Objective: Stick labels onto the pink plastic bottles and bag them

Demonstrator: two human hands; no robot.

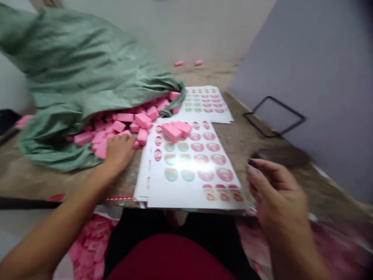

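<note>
My left hand [121, 149] reaches palm down into the heap of pink blocks [119, 126] at the mouth of a green cloth sack [96, 66]. Its fingertips are lost among the blocks, so its grip does not show. To the right of the paper, my right hand [276, 190] is raised with thumb and fingers pinched together. A dark spot shows at the fingertips; whether anything is held there is unclear. Between the hands lies a stack of sticker sheets [195, 194] printed with pink and green labels. A few pink blocks [176, 131] rest on its top sheet.
More sticker sheets [210, 116] lie behind. A black wire frame [275, 100] stands at the right by the grey wall [320, 77]. Two pink blocks [198, 62] sit at the back of the table. Below the front edge, many pink pieces [90, 249] fill a bag.
</note>
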